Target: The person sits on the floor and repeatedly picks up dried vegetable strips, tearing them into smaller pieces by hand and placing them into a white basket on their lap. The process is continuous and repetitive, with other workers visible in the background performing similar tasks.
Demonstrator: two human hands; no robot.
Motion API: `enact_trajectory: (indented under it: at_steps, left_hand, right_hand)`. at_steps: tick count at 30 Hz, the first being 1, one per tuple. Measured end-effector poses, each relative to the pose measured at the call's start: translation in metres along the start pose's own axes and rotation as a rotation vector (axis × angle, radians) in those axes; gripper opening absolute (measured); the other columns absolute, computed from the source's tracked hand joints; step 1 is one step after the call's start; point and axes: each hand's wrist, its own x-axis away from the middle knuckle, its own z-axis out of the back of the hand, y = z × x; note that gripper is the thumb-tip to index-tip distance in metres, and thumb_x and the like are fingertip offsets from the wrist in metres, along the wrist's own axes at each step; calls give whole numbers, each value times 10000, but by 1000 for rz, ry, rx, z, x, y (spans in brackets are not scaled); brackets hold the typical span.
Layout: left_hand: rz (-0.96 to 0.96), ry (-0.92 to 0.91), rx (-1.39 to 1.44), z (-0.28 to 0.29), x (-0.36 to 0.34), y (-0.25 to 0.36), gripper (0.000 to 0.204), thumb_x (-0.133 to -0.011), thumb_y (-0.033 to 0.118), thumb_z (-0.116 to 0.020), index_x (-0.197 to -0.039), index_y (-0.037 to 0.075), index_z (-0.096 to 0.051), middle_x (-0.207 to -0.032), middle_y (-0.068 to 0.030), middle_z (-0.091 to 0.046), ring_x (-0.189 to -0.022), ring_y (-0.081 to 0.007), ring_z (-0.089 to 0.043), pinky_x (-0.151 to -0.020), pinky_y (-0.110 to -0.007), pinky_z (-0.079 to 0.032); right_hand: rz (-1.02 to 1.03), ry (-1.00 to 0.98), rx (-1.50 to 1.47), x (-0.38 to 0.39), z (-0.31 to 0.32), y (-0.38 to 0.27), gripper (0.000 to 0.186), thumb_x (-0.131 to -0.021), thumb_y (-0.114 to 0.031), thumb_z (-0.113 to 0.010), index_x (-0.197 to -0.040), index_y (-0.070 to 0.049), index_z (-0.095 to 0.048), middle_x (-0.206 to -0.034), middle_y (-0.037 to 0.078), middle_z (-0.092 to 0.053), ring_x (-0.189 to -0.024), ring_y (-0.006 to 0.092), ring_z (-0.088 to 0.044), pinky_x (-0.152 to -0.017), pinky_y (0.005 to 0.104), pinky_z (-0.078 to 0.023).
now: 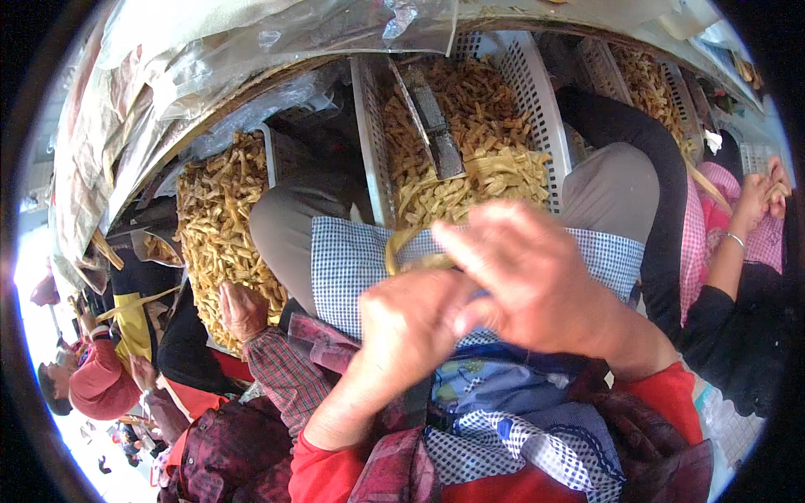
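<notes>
My left hand (411, 314) is closed in front of my lap, knuckles up. A pale yellow, flat, pliable strip (396, 250) curves out in a loop from the far side of its fingers. My right hand (528, 281) is over and against the left hand, smeared by motion, so its grip is hard to make out. Just beyond my hands, between my knees, a white perforated plastic basket (541, 109) holds many short, folded yellow-brown strip pieces (503, 172). Inside the basket, a long dark flat bar (436, 134) leans on the pieces.
A blue-and-white checked apron (352, 260) covers my lap. To the left, another person's hand (243, 310) rests by a second heap of pieces (222, 218). At right, a co-worker's hands (763, 193) work near another basket (650, 80). A plastic-covered tabletop (277, 33) overhangs the baskets.
</notes>
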Motion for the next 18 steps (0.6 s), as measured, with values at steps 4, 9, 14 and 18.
enact_trajectory:
  at_steps: [4, 9, 14, 18]
  left_hand:
    - [126, -205, 225, -5, 2, 20, 192, -847, 212, -688, -767, 60, -603, -653, -112, -586, -549, -309, -593, -498, -389, -480]
    - [-10, 82, 95, 39, -35, 34, 141, -852, 130, -676, -778, 24, -620, -594, -95, -571, -479, -209, -578, -447, -352, -453]
    - [27, -557, 490, 4, -41, 3, 107, -916, 125, -575, -941, 51, -648, -799, -79, -680, -801, -187, -669, -697, -292, -527]
    - [488, -413, 1456, -30, 2, 0, 202, -944, 189, -572, -1090, 50, -595, -923, -72, -660, -823, -136, -622, -660, -249, -514]
  right_hand:
    - [-244, -75, -141, 11, 23, 27, 503, -826, -523, -621, -880, -23, -632, -690, 129, -625, -636, 279, -639, -586, 367, -488]
    - [-298, -440, -189, 46, 37, 65, 490, -674, -494, -780, -902, -69, -692, -622, 90, -644, -579, 271, -653, -545, 372, -500]
    - [166, -144, -717, 20, 33, 2, 708, -664, -646, -622, -1081, -79, -700, -761, 27, -642, -672, 170, -623, -554, 306, -487]
    - [168, 167, -181, 8, 14, -2, 755, -629, -601, -676, -1154, -57, -669, -898, 35, -633, -821, 193, -610, -690, 297, -507]
